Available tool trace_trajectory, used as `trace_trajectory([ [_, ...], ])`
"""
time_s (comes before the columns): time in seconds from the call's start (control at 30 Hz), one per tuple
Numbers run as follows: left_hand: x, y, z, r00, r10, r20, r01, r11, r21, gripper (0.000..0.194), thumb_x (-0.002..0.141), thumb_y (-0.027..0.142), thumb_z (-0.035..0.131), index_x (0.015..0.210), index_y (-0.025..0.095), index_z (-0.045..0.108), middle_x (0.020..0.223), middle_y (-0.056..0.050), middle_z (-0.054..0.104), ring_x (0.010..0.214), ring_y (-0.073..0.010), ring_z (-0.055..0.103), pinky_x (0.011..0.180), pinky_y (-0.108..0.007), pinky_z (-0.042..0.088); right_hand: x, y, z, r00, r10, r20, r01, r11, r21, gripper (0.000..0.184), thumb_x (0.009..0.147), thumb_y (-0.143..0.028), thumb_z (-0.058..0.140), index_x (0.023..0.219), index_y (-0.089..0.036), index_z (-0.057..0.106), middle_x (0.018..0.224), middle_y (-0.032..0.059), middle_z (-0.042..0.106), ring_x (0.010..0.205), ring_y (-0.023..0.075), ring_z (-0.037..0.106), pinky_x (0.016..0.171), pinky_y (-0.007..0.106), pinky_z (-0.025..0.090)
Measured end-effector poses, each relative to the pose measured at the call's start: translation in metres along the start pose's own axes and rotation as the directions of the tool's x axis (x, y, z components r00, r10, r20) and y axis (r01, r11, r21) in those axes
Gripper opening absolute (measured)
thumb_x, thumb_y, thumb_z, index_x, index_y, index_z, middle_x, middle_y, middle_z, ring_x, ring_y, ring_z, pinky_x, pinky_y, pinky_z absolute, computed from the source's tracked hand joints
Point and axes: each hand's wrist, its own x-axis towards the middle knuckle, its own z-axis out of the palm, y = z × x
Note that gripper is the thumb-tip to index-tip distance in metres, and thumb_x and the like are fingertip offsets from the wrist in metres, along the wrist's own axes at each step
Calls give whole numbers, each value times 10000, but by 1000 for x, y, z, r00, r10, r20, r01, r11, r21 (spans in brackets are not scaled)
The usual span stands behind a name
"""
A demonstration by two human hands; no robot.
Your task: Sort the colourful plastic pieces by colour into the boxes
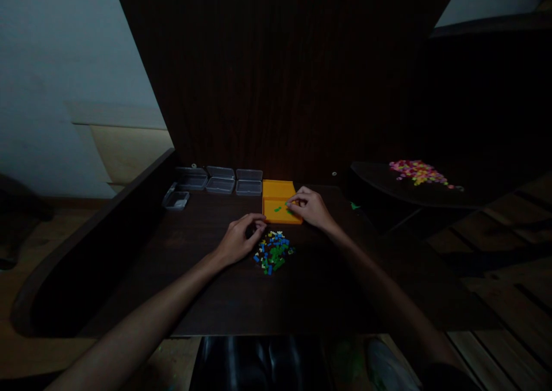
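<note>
Over the right part of an open, bright orange, rectangular box [278, 190], the right hand [314, 208] bends its fingertips closely together beside small green pieces [277, 210] lying inside; whether it pinches one I cannot tell. The left hand [237, 240] sits apart from it, loosely curled, fingertips at the box's near left corner; any small piece in its grasp is too dim to tell. The box thus lies between the hands, its right edge partly hidden by the right one.

Just right of the left fingers, a loose heap of small blue, green, yellow and white plastic bricks [276, 252] occupies the near side of the box. Beyond the left hand, four clear plastic hinged cases [221, 183] stand open, bordering the box's left. Right of the right hand lies a small green scrap [354, 206]; farther right, a pink and yellow bead pile [420, 172]. A dark wooden upright panel [276, 80] blocks the space beyond both hands.
</note>
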Motion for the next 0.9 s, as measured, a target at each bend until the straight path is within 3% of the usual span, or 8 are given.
trace_trajectory([
  [0.2, 0, 1, -1, 1000, 18, 9, -18, 1000, 13, 249, 888, 271, 549, 1112, 176, 600, 967, -67, 713, 889, -176, 674, 850, -300, 523, 16, 32, 5, 991, 92, 95, -69, 971, -228, 109, 744, -184, 671, 789, -168, 769, 745, 17, 522, 687, 132, 512, 621, 239, 391],
  [0.47, -1, -3, -1, 998, 63, 21, -64, 997, 46, 247, 902, 268, 533, 1120, 163, 583, 961, -63, 705, 883, -162, 670, 842, -303, 533, 27, 34, 16, 967, 157, 200, -63, 910, -410, 142, 756, -194, 678, 846, -190, 788, 811, 47, 613, 742, 149, 544, 659, 232, 404],
  [0.73, 0, -2, -2, 995, 80, 57, -85, 992, 97, 214, 911, 268, 527, 1081, 169, 611, 937, -51, 689, 865, -158, 650, 829, -296, 521, 26, 25, 7, 959, 190, 210, -87, 903, -422, 222, 791, -175, 608, 922, -180, 787, 824, 63, 635, 742, 160, 563, 675, 246, 410],
  [0.9, 0, -5, -2, 969, 122, 213, -162, 969, 185, 197, 908, 247, 530, 1050, 177, 646, 1018, -63, 684, 991, -196, 598, 912, -347, 480, 12, 4, -4, 970, 34, 239, 27, 969, -247, 193, 784, -166, 607, 883, -149, 773, 774, 43, 594, 683, 137, 530, 624, 243, 392],
])
